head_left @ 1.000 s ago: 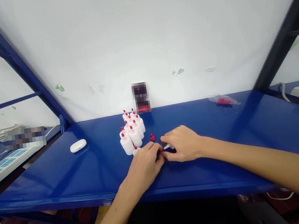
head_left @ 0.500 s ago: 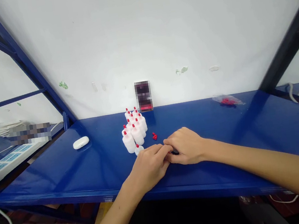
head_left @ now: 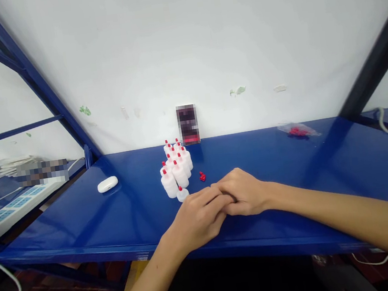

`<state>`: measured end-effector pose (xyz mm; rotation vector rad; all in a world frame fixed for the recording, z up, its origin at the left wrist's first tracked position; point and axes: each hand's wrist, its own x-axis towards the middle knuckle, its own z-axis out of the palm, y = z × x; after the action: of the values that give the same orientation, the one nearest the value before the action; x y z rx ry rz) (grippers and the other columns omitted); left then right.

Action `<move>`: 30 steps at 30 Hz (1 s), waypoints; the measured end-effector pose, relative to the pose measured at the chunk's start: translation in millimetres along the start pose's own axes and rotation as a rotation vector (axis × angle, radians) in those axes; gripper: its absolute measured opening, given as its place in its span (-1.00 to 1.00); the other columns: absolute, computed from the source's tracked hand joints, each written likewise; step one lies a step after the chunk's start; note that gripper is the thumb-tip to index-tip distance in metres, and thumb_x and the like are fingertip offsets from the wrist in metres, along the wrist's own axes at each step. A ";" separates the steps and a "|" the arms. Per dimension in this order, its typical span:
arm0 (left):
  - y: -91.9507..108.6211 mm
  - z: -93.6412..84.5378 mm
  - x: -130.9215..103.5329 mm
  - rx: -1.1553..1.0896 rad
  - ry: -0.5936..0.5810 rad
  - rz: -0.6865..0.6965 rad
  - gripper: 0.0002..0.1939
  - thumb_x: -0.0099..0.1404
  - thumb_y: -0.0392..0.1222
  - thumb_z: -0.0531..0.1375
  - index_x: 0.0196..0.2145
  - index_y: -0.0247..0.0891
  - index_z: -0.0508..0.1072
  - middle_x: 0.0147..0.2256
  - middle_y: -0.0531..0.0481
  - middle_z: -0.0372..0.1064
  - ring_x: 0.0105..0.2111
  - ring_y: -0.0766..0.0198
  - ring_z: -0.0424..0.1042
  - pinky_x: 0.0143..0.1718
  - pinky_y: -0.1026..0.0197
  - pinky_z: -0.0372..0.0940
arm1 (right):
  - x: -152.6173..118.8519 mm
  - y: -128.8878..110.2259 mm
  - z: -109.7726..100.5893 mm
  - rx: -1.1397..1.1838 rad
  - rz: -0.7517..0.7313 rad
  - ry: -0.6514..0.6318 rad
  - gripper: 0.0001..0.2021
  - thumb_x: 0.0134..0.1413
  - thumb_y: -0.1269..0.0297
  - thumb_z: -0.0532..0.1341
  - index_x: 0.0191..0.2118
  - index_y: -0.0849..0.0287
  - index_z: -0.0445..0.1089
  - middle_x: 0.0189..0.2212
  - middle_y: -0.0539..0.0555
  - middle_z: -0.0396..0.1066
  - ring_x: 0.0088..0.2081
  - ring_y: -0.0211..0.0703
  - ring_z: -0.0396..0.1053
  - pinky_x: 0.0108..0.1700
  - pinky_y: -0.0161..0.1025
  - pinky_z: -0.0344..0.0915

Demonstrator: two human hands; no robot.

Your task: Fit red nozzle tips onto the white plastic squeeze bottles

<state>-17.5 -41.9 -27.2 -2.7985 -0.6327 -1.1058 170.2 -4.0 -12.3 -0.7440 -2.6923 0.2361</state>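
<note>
My left hand [head_left: 202,216] and my right hand [head_left: 244,191] meet over the front part of the blue table [head_left: 147,224]. Both are closed, fingers curled in and overlapping. Whatever lies between them is hidden by the fingers. Just beyond my left hand is a translucent white nozzle top with a red tip [head_left: 182,194], its lower part close behind my knuckles. A cluster of white squeeze bottles [head_left: 170,186] with red tips stands upright behind it. Several small red caps [head_left: 202,177] lie loose to the right of the bottles, beyond my fingers.
At the back right lies a clear plastic bag [head_left: 298,131] with red pieces inside. A white oval case [head_left: 107,184] rests on the left. A small pixelated panel [head_left: 188,124] leans against the wall. Power strips [head_left: 15,207] lie beyond the blue frame [head_left: 37,85].
My left fingers have slid slightly right and further over my right hand, covering the small reddish bit that showed between them. The whole view has shifted slightly; the bottles stand as before.
</note>
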 end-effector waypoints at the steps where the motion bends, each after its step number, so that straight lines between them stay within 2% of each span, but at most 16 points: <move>1: 0.1 -3.0 -0.3 -0.017 0.036 0.013 -0.80 0.38 -0.39 0.07 -0.09 -0.27 0.42 -0.27 -0.05 0.45 -0.30 0.27 0.44 -0.29 0.26 0.36 | -0.9 1.0 0.9 0.049 -0.036 0.027 -0.69 0.15 0.02 0.05 -0.33 0.18 0.32 -0.52 0.02 0.39 -0.53 -0.21 0.24 -0.43 -0.29 0.00; 4: -3.8 -17.2 -2.4 -0.022 0.180 -0.016 -0.78 0.37 -0.41 0.08 -0.08 -0.28 0.43 -0.31 -0.04 0.41 -0.35 0.31 0.39 -0.34 0.28 0.33 | -3.2 3.5 2.5 0.138 -0.097 0.093 -0.58 0.27 -0.05 -0.06 -0.13 0.21 0.31 -0.50 0.01 0.39 -0.52 -0.19 0.25 -0.40 -0.29 0.05; 7: -14.5 -34.0 -5.4 0.087 0.321 -0.147 -0.82 0.34 -0.41 0.10 -0.16 -0.29 0.46 -0.41 0.01 0.35 -0.43 0.33 0.32 -0.38 0.27 0.26 | -3.7 4.7 2.2 0.116 -0.020 0.102 -0.60 0.33 0.02 -0.07 -0.04 0.21 0.31 -0.53 -0.02 0.39 -0.51 -0.18 0.30 -0.37 -0.29 0.08; 9: -23.2 -42.0 -7.3 0.190 0.363 -0.246 -0.84 0.33 -0.40 0.12 -0.22 -0.29 0.48 -0.45 0.04 0.32 -0.46 0.34 0.29 -0.38 0.26 0.24 | -2.9 4.9 1.5 0.085 0.055 0.102 -0.64 0.34 0.07 -0.03 -0.02 0.21 0.33 -0.53 -0.02 0.41 -0.49 -0.18 0.34 -0.35 -0.29 0.10; 12: -33.0 -45.9 -9.7 0.280 0.346 -0.362 -0.85 0.30 -0.37 0.13 -0.23 -0.28 0.48 -0.46 0.06 0.33 -0.49 0.36 0.29 -0.39 0.28 0.24 | -1.3 4.7 1.3 0.060 0.096 0.106 -0.71 0.32 0.18 0.00 -0.05 0.19 0.35 -0.51 -0.02 0.45 -0.46 -0.18 0.38 -0.33 -0.28 0.11; 15: -36.9 -43.1 -11.3 0.312 0.308 -0.387 -0.87 0.27 -0.35 0.14 -0.25 -0.26 0.48 -0.44 0.07 0.37 -0.51 0.37 0.32 -0.41 0.30 0.23 | -0.3 4.2 2.2 0.041 0.104 0.107 -0.75 0.28 0.28 0.02 -0.06 0.18 0.37 -0.51 -0.03 0.47 -0.46 -0.19 0.39 -0.32 -0.29 0.11; 23: -39.5 -35.5 -13.9 0.303 0.174 -0.405 -0.87 0.31 -0.28 0.13 -0.27 -0.26 0.49 -0.48 0.06 0.40 -0.50 0.35 0.36 -0.42 0.32 0.22 | 1.8 2.5 1.3 -0.048 0.226 0.121 -0.79 0.19 0.32 0.04 -0.24 0.17 0.42 -0.53 -0.03 0.45 -0.51 -0.22 0.31 -0.36 -0.30 0.03; 30: -41.3 -33.7 -15.2 0.361 0.190 -0.462 -0.85 0.30 -0.19 0.18 -0.24 -0.26 0.53 -0.59 0.12 0.30 -0.60 0.38 0.28 -0.49 0.32 0.13 | 2.5 0.6 1.0 -0.095 0.260 0.097 -0.79 0.16 0.32 0.05 -0.31 0.16 0.43 -0.52 -0.03 0.47 -0.51 -0.24 0.29 -0.39 -0.29 -0.02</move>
<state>-65.5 -16.5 -16.0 -2.2664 -1.3463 -1.1577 168.1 -2.2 -12.7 -1.1060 -2.5265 0.1306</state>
